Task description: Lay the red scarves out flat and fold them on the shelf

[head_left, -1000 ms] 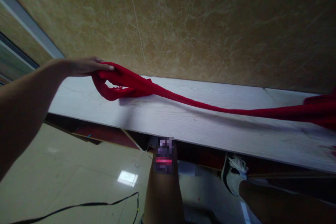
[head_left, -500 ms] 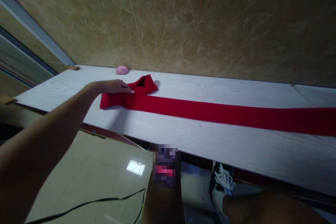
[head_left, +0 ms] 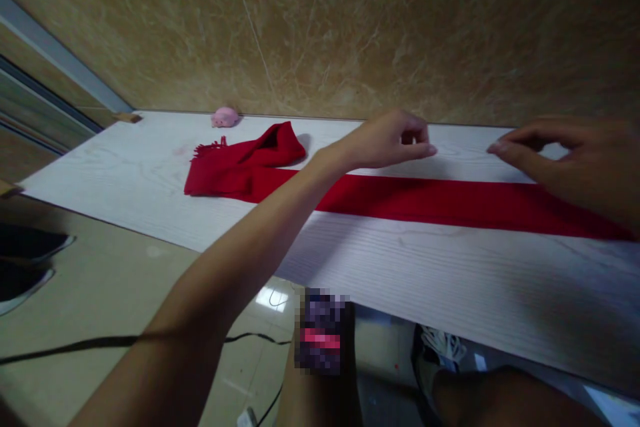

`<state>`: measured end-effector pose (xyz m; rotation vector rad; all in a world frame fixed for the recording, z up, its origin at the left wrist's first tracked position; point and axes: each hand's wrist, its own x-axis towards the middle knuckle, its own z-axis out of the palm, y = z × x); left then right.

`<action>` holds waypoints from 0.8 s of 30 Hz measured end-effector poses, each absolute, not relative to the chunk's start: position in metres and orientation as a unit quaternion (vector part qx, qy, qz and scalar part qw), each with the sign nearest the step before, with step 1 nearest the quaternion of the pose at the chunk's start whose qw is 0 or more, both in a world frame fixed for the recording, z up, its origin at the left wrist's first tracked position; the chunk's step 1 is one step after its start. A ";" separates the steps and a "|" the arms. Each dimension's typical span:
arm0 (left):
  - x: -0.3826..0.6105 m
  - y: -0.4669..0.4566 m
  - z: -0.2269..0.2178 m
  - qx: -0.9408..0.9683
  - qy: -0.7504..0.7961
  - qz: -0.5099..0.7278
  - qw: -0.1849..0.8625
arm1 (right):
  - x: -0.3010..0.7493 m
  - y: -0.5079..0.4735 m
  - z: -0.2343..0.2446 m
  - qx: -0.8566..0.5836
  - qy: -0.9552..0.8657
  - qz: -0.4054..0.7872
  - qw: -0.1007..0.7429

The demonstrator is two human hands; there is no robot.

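A long red scarf [head_left: 450, 200] lies stretched flat along the white wood-grain table [head_left: 400, 273]. Its left end [head_left: 240, 163] is bunched and folded over, with a fringe showing. My left hand [head_left: 395, 140] hovers over the scarf's far edge near the middle, fingers curled in, holding nothing. My right hand [head_left: 575, 160] hovers further right above the scarf with its fingers loosely curved and apart, also holding nothing. The two hands' fingertips point toward each other.
A small pink pig figure [head_left: 224, 117] sits at the table's back edge against the tan marble wall [head_left: 350, 27]. A black cable [head_left: 75, 345] runs over the tiled floor. Dark shoes [head_left: 25, 260] lie at the left, and my legs and a sneaker [head_left: 440, 353] are under the table's near edge.
My left hand let go of the scarf's left end and moved right to the middle. The scarf went from hanging in the air to lying flat. My right hand has come into view.
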<state>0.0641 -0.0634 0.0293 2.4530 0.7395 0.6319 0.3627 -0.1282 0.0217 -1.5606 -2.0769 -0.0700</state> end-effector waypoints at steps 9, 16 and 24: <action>0.095 -0.094 -0.004 0.948 0.168 0.154 0.223 | 0.313 -0.130 -0.001 -0.510 -0.785 0.166 0.312; 0.091 -0.106 -0.009 0.949 0.139 0.117 0.258 | 0.321 -0.134 -0.005 -0.495 -0.801 0.256 0.218; 0.087 -0.106 -0.007 0.933 0.167 0.126 0.293 | 0.314 -0.134 -0.001 -0.496 -0.813 0.248 0.176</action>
